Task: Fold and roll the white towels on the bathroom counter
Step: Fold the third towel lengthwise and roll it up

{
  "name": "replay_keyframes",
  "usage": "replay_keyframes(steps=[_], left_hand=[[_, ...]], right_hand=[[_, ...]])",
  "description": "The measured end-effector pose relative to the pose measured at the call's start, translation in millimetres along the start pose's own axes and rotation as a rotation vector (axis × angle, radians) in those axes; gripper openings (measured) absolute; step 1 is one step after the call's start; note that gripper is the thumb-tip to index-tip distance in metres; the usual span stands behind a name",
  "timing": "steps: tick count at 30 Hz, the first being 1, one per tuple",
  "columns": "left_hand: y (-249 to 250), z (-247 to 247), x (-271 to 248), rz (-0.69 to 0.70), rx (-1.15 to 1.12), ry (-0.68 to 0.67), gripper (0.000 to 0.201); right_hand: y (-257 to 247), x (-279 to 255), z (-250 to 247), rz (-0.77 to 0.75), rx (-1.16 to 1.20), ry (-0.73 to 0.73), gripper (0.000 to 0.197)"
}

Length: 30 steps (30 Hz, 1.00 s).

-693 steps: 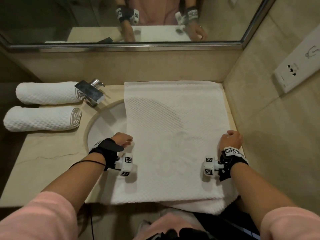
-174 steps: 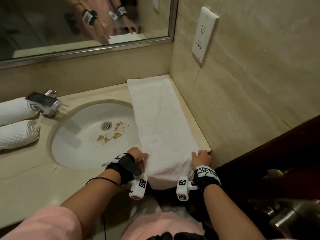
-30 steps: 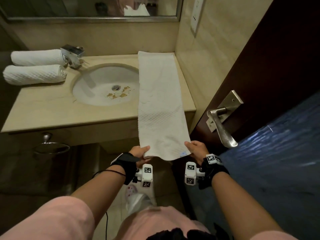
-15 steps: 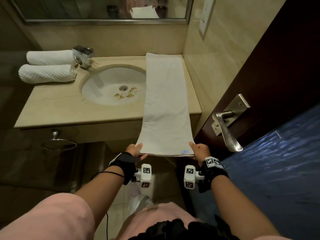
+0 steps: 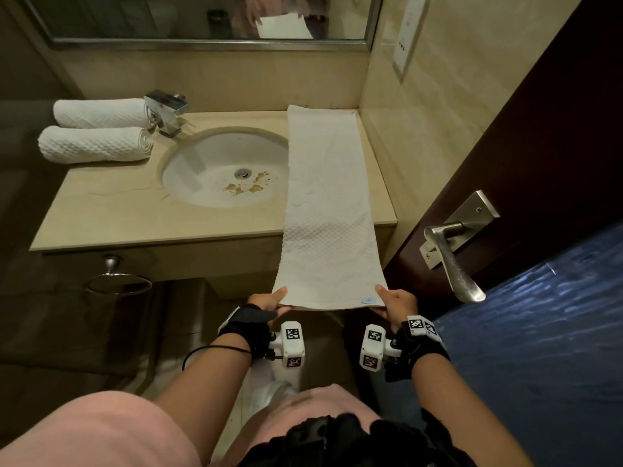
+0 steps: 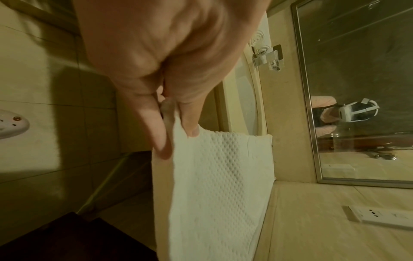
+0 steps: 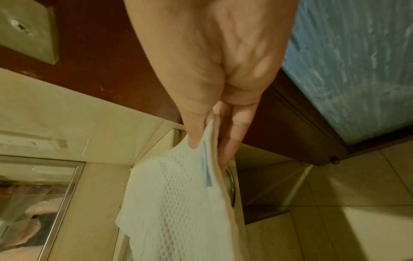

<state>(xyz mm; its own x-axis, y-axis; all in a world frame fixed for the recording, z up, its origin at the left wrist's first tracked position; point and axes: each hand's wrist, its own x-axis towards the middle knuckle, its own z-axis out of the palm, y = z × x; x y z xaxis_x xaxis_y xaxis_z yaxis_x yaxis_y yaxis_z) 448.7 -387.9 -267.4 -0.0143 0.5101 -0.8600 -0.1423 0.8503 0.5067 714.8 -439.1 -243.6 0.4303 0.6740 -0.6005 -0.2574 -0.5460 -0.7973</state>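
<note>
At nine to ten o'clock of the beige stone counter (image 5: 111,214), two rolled white waffle-weave towels (image 5: 96,144) lie side by side beside the square chrome tap (image 5: 167,111), near the round white basin (image 5: 209,193) at the centre. From one o'clock down to five o'clock runs the long, narrow folded white waffle towel (image 5: 325,210): its far end lies flat on the counter by the wall, and its near end overhangs the front edge in the air. The left hand (image 5: 268,302) pinches the near left corner, thumb on top and fingers beneath; the right hand (image 5: 394,303) pinches the near right corner the same way, beside a small blue tag (image 5: 368,300). The step in hand looks like tensioning the strip before rolling. To do it well, I judge both hands should pull evenly, keep the long edges parallel and layers aligned, then begin a tight, straight roll from the near end toward twelve o'clock.
</note>
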Motion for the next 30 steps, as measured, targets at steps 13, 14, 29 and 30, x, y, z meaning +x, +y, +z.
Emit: replay_keyframes(steps=[13,14,29,30], left_hand=[[-4,-11,-2,0.077,-0.108,0.044,0.027],[-5,-11,-4,0.069,-0.135,0.043,0.021],[9,-14,-39,0.022,-0.015,-0.086,0.005],[9,-15,-41,0.041,-0.001,-0.085,0.007]], right_hand=[[4,-19,4,-0.052,0.144,0.073,0.009],[3,-20,4,-0.06,0.143,0.08,0.011],[0,-22,-2,-0.093,-0.17,-0.003,0.008],[2,-21,-2,-0.089,-0.167,-0.018,0.013]])
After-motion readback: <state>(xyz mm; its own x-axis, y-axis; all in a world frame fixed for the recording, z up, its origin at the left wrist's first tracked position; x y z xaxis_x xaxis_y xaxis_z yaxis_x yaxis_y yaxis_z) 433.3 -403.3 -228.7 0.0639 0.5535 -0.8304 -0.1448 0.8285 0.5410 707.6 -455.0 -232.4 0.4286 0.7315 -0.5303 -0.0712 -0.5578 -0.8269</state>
